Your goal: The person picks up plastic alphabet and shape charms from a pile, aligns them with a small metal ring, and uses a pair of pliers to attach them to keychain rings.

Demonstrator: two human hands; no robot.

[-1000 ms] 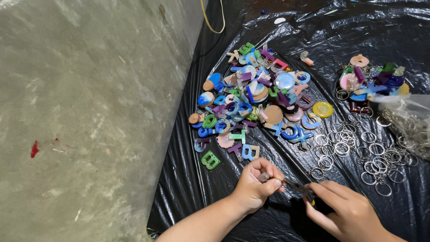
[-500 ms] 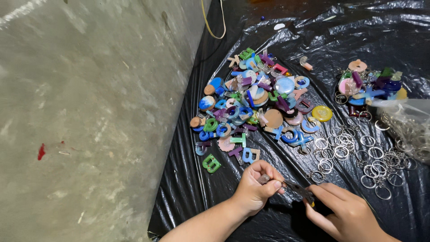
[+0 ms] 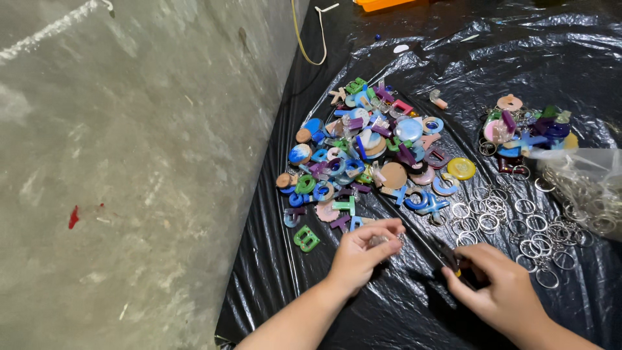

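My left hand [image 3: 360,254] pinches a small pale charm between thumb and fingertips, just below a heap of colourful letter and disc charms [image 3: 369,155]. My right hand [image 3: 502,295] grips small dark pliers [image 3: 449,256], whose tip points toward the left hand with a short gap between them. A green letter charm [image 3: 306,238] lies loose to the left of my left hand. Several metal key rings [image 3: 512,223] are scattered just above my right hand.
Everything lies on a crinkled black plastic sheet [image 3: 492,58] spread over a grey concrete floor [image 3: 129,162]. A smaller charm pile [image 3: 525,129] and a clear bag of rings [image 3: 589,188] sit at the right. A yellow cord [image 3: 303,39] and an orange object [image 3: 382,4] lie at the far edge.
The view has shifted slightly, so the charm heap sits a little lower in the picture. Both hands stay close together in the same spot, still working at the small piece.
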